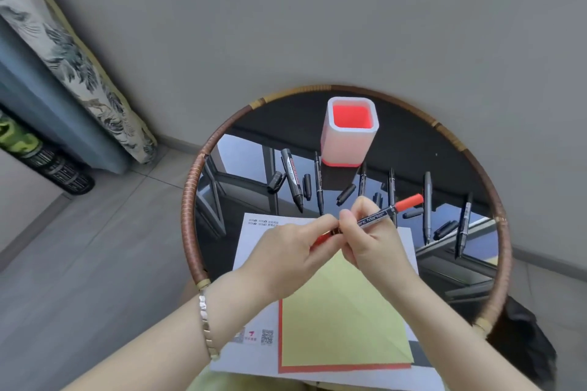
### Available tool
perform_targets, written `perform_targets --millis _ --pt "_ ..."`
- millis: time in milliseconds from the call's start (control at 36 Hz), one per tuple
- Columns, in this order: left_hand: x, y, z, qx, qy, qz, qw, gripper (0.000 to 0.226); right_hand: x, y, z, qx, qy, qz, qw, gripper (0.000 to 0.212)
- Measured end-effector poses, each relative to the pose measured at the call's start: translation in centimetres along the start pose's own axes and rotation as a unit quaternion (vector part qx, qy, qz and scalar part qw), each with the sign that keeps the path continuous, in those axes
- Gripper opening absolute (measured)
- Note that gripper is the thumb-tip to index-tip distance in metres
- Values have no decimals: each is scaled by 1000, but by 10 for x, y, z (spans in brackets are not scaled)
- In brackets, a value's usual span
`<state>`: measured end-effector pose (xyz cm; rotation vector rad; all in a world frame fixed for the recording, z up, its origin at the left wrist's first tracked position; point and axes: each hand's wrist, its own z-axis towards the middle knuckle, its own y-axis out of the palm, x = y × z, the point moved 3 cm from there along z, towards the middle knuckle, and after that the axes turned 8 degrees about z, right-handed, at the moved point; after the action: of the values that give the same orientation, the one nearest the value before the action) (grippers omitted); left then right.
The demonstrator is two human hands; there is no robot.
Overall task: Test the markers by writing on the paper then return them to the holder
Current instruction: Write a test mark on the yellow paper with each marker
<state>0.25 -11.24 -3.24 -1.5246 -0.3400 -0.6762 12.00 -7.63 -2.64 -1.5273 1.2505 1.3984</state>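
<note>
Both hands meet above the paper. My right hand (370,243) grips the barrel of a red-capped paint marker (386,212), whose red end points up and to the right. My left hand (293,249) pinches the marker's lower red end, mostly hidden between the fingers. Under the hands lies a yellow sheet (336,320) on a red sheet and white paper (254,232). The white holder with a red inside (349,136) stands empty at the far side of the table. Several black markers (293,179) and loose caps (346,192) lie between holder and paper.
The round glass table has a brown woven rim (190,206) and mirrors a window. More black markers lie at the right (463,225). A grey wall is close behind the table. A patterned curtain (79,73) hangs at the left, and a dark object (524,336) sits at the lower right.
</note>
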Motion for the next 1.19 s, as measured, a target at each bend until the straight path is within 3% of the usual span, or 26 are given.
perform_targets --millis 111,250,361,500,611,667,722,861,1000,1139,1194 --pt "-25 -4 -8 18 -145 -15 989 19 1 -11 1 73 -37 -34 996 26" --pt "-91 -5 -13 97 -293 36 950 15 15 -22 -5 50 -46 -106 992 6" --pt "-117 -9 -13 134 -277 143 941 17 29 -25 -15 10 -50 -178 983 20" --pt "-119 -9 -14 116 -265 221 932 30 42 -31 -25 -27 -104 -312 944 13" --pt "-85 -7 -21 134 -217 164 953 42 46 -42 -34 -28 -109 -355 928 15" --pt "-61 4 -30 71 -180 117 974 47 46 -48 -40 -8 -111 -375 920 18" --pt "-41 17 -41 5 -202 54 978 52 48 -54 -46 21 -109 -394 912 22" --pt "-28 32 -56 -56 -329 -37 942 54 50 -64 -55 65 -57 -405 910 34" --pt "-26 34 -48 -25 -370 -130 920 49 61 -65 -53 15 -3 -453 891 53" --pt "-31 39 -42 22 -436 -263 860 61 71 -65 -57 6 -11 -485 875 51" --pt "-31 41 -39 20 -438 -273 856 56 72 -65 -57 12 -22 -484 875 50"
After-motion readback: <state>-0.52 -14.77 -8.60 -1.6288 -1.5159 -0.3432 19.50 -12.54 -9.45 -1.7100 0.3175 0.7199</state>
